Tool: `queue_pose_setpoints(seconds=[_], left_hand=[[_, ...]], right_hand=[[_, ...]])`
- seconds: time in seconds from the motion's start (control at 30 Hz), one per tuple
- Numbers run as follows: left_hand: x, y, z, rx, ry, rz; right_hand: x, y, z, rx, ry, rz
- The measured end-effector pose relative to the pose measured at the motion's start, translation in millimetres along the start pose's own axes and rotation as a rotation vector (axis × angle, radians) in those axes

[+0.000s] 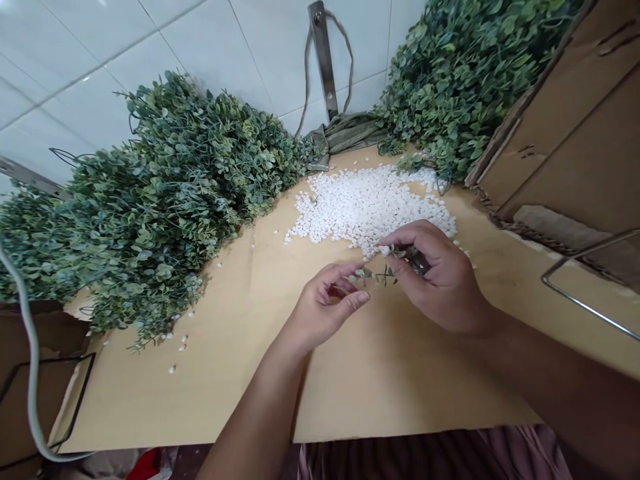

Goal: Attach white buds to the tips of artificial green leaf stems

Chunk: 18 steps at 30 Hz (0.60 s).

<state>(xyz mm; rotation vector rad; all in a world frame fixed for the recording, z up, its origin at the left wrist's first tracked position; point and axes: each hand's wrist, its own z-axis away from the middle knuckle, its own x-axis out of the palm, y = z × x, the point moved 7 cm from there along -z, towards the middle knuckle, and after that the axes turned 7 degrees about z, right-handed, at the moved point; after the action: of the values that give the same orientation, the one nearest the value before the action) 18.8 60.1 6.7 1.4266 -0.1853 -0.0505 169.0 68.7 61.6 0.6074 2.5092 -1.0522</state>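
Right hand: fingers closed on one artificial sprig, slender, grey-green, small-leaved; single white bead at fingertips. Left hand: thumb and fingers parted, at sprig's other end. Sprig located above cardboard, before heaped white beads.

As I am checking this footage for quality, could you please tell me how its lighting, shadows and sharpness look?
In the head view, small glints sit on the wall tiles, a soft shadow falls on the cardboard below the right hand, the white pieces look bright and run together mid-pile, and the leafy sprig lacks crisp detail.
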Motion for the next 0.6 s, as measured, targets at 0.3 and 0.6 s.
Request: queue_pose_setpoints(seconds=[0.3, 0.6], left_hand=[[-3.2, -13, -10, -0.053, 0.058, 0.06], [-0.9, -5, -8, 0.027, 0.089, 0.135]], right_hand=[[10, -18, 8, 0.106, -0.637, -0.649], [35, 11, 18, 0.292, -0.575, -0.227]])
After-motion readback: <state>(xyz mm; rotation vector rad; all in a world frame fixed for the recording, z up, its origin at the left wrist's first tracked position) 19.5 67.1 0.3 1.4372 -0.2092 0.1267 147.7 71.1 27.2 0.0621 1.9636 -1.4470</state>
